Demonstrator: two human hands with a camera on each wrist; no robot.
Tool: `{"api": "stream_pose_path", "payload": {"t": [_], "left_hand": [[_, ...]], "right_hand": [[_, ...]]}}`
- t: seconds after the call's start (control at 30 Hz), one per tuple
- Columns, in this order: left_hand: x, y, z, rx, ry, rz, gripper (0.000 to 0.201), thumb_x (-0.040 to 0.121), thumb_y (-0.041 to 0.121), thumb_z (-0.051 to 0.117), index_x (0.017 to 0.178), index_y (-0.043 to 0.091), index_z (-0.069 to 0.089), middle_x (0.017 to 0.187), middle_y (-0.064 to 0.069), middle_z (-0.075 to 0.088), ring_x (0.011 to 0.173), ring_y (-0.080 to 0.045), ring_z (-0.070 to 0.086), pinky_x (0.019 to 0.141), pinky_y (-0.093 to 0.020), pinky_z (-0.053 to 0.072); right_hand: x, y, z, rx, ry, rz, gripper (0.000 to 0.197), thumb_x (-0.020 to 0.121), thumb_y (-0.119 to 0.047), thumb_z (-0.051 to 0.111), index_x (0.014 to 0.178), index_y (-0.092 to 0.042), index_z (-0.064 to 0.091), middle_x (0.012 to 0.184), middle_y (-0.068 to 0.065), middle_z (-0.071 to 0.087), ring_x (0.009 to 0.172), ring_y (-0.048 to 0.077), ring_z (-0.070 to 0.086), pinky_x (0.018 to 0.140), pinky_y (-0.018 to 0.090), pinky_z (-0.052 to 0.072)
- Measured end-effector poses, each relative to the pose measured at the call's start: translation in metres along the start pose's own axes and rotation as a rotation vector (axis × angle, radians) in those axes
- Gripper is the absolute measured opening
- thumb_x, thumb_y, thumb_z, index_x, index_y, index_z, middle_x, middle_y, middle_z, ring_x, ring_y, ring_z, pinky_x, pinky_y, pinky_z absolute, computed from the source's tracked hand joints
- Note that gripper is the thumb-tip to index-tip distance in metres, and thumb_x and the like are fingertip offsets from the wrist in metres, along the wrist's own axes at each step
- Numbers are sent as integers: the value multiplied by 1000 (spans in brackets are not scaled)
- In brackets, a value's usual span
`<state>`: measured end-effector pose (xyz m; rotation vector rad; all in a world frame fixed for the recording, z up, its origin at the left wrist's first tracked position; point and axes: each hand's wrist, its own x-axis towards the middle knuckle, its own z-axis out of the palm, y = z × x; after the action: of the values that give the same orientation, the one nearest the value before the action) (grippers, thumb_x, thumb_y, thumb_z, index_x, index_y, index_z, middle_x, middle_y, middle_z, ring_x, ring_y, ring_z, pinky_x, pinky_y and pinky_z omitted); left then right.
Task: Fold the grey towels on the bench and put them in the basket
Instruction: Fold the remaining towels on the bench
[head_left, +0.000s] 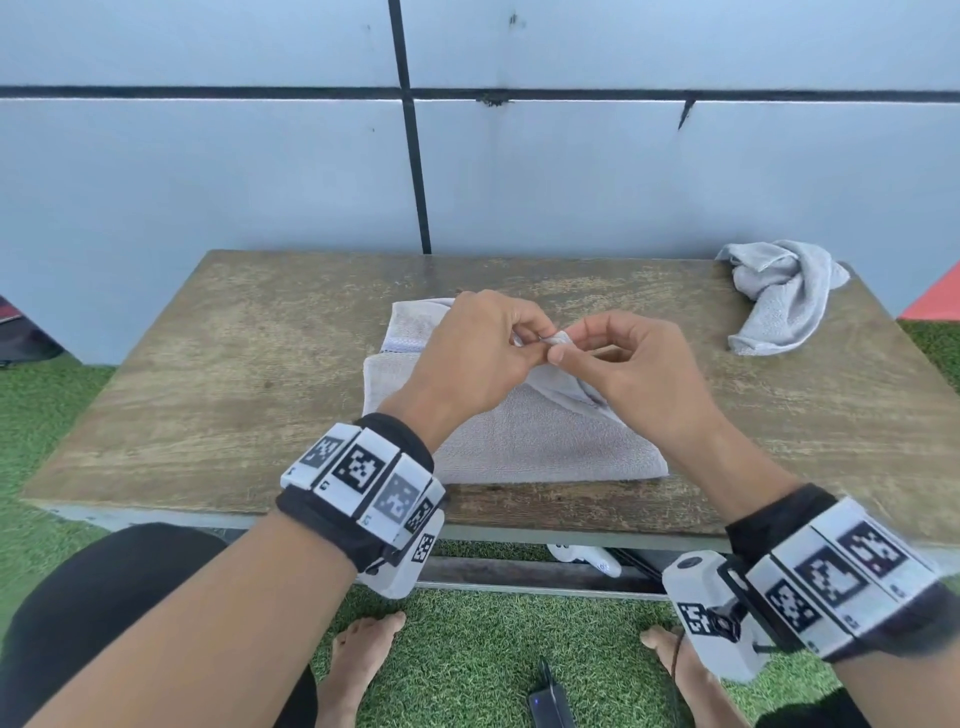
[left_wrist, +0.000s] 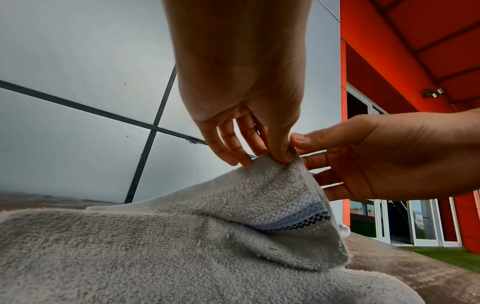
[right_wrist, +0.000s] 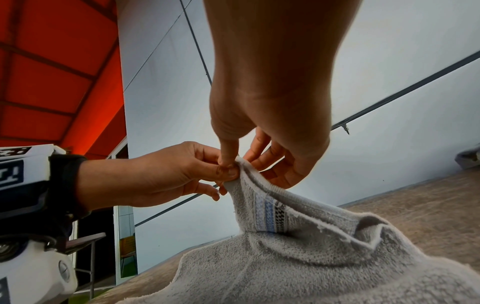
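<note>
A grey towel (head_left: 524, 441) with a blue and black woven band (left_wrist: 291, 216) lies partly folded on the middle of the wooden bench (head_left: 234, 395). One corner of it is lifted above the cloth. My left hand (head_left: 535, 340) pinches that corner between thumb and fingertips (left_wrist: 281, 156). My right hand (head_left: 563, 347) meets it from the right and pinches the same corner (right_wrist: 233, 164), its other fingers spread behind the cloth. A second grey towel (head_left: 784, 296) lies crumpled at the bench's far right corner. No basket is in view.
A pale panelled wall (head_left: 208, 182) stands right behind the bench. Artificial grass (head_left: 467, 654) surrounds it, with my bare feet, a small dark device (head_left: 550, 701) and a white object (head_left: 587, 558) under the bench. Orange cladding (left_wrist: 415, 51) rises to the right.
</note>
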<state>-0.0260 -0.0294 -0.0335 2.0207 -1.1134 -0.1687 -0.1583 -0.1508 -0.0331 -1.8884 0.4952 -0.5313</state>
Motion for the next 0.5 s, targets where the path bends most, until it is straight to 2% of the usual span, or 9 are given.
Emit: {"api": "stream_pose_path", "payload": {"t": [0.13,0.27,0.33,0.5], "left_hand": [[-1,-1,3,18,-16,9,2,84,26,78,83,25,77,71,14,66,60,3,54,62,-24,46],[-2,0,4,23,-25,20,5,85,27,78,85,22,78,73,12,68,58,4,54,58,-19,40],[-1,0,5,27,-31,20,5,85,27,78,85,22,78,71,13,67,56,5,53,57,-19,40],[-2,2,5,-6,-76,44,8,84,27,78,82,19,76,66,13,64,54,4,53,55,-15,38]], "right_hand": [[3,6,2,-29,-3,6,10,86,-24,79,86,-17,72,60,-15,64,44,2,49,47,14,37],[4,8,3,-88,-19,-9,10,91,-23,74,83,-19,69,50,-22,56,43,3,48,45,11,33],[4,8,3,-114,-19,-20,10,92,-23,72,84,-18,68,51,-21,57,44,3,49,46,10,33],[2,6,3,-207,-4,-89,8,95,-17,67,87,-15,65,68,-13,62,56,0,52,52,9,39]]}}
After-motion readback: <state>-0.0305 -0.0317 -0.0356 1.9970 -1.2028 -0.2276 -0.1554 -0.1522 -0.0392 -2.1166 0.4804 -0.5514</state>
